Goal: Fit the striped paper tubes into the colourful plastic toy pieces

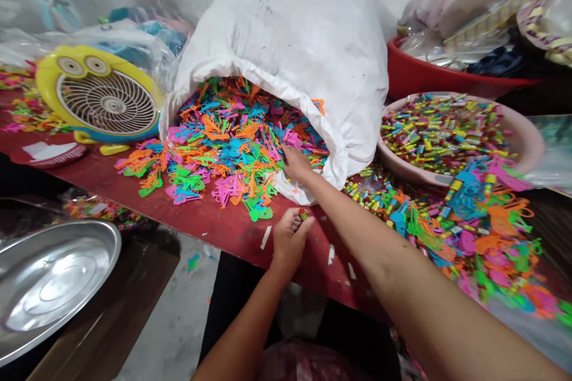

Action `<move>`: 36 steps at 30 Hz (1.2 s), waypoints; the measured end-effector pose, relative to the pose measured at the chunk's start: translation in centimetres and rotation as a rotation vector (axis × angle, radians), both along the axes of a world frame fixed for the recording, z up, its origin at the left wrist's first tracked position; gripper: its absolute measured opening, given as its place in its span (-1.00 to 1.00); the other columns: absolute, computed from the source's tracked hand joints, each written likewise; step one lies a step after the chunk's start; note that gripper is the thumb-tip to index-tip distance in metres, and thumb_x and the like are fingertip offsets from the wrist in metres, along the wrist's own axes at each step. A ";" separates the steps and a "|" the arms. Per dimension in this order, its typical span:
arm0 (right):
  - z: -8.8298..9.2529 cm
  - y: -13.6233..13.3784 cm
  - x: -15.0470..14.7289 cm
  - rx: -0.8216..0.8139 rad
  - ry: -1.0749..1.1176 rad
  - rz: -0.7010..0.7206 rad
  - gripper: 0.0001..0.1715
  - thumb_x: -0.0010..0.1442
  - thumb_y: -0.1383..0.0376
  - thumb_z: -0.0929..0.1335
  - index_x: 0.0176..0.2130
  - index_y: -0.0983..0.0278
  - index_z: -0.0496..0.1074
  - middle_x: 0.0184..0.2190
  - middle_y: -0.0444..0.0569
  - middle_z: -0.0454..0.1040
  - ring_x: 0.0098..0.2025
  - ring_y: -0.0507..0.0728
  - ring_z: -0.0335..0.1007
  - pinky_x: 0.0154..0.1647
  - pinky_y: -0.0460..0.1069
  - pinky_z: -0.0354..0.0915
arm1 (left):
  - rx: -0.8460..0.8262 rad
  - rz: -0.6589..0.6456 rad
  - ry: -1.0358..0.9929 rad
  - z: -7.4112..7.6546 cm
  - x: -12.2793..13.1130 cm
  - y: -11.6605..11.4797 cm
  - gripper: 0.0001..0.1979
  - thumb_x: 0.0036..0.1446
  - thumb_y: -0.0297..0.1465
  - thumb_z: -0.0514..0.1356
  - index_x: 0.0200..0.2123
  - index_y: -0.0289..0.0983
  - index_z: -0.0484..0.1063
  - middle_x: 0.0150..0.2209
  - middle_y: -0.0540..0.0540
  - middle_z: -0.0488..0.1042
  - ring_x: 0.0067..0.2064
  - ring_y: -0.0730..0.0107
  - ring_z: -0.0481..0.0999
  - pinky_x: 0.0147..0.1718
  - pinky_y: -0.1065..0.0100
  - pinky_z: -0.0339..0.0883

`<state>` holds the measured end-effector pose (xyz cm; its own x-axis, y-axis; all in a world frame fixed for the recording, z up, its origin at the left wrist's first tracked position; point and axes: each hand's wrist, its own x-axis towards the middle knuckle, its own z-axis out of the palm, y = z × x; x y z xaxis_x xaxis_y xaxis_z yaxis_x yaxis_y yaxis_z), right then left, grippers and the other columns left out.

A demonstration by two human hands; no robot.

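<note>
A white woven sack [286, 30] lies on its side on the red table [214, 232], spilling a heap of small neon plastic pieces [223, 143] in orange, pink, blue and green. My right hand [295, 164] reaches out to the heap's edge at the sack's mouth, its fingertips among the pieces. Whether they grip one is hidden. Just off the table's front edge, my left hand [290, 237] curls around a small striped item [302, 214], only a tip of which shows. A pink basin [447, 137] of small multicoloured cylinders [442, 134] stands to the right, beyond my right arm.
A mixed spill of plastic pieces and cylinders [473, 232] lies below the pink basin. A yellow cartoon-faced fan [100, 95] stands at the left, a steel oval tray [53, 286] sits low left, and a red tub [429, 71] holds plastic bags at the back right.
</note>
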<state>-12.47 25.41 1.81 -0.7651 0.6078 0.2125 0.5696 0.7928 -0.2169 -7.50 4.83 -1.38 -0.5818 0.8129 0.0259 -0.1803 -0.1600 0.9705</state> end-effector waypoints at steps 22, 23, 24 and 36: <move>1.3 -11.8 14.6 -0.014 0.348 0.128 -0.38 0.21 0.33 0.32 0.23 0.29 0.20 -0.10 0.14 0.43 -0.07 0.27 0.35 -0.01 0.17 0.30 | 0.000 0.070 -0.204 0.7 -0.3 -0.3 -0.79 0.10 -0.27 0.26 -0.32 -0.31 0.42 -0.41 -0.01 0.50 -0.45 0.55 0.44 -0.44 0.51 0.27; 1.3 -12.3 15.0 -0.028 0.347 0.117 -0.36 0.21 0.34 0.32 0.26 0.28 0.17 -0.10 0.14 0.43 -0.08 0.27 0.35 -0.01 0.18 0.30 | -0.013 0.064 -0.183 0.7 -0.2 -0.3 -0.79 0.10 -0.26 0.27 -0.34 -0.31 0.41 -0.43 0.00 0.49 -0.46 0.55 0.43 -0.43 0.50 0.28; 1.4 -12.7 15.4 -0.065 0.359 0.104 -0.32 0.21 0.34 0.32 0.28 0.27 0.15 -0.12 0.12 0.42 -0.09 0.26 0.35 -0.02 0.17 0.31 | -0.025 0.058 -0.163 0.6 -0.2 -0.3 -0.79 0.10 -0.26 0.27 -0.36 -0.30 0.40 -0.45 0.01 0.48 -0.46 0.54 0.43 -0.43 0.50 0.28; 1.7 -12.4 20.3 -0.932 0.635 -0.065 -0.63 0.19 0.03 0.40 -0.27 0.29 0.50 -0.46 -0.11 0.42 -0.48 0.01 0.28 -0.45 -0.08 0.26 | 0.039 -0.260 0.026 1.4 1.0 -0.3 -0.81 0.18 -0.26 0.21 -0.31 -0.28 0.48 -0.41 -0.01 0.51 -0.37 0.42 0.47 -0.33 0.42 0.32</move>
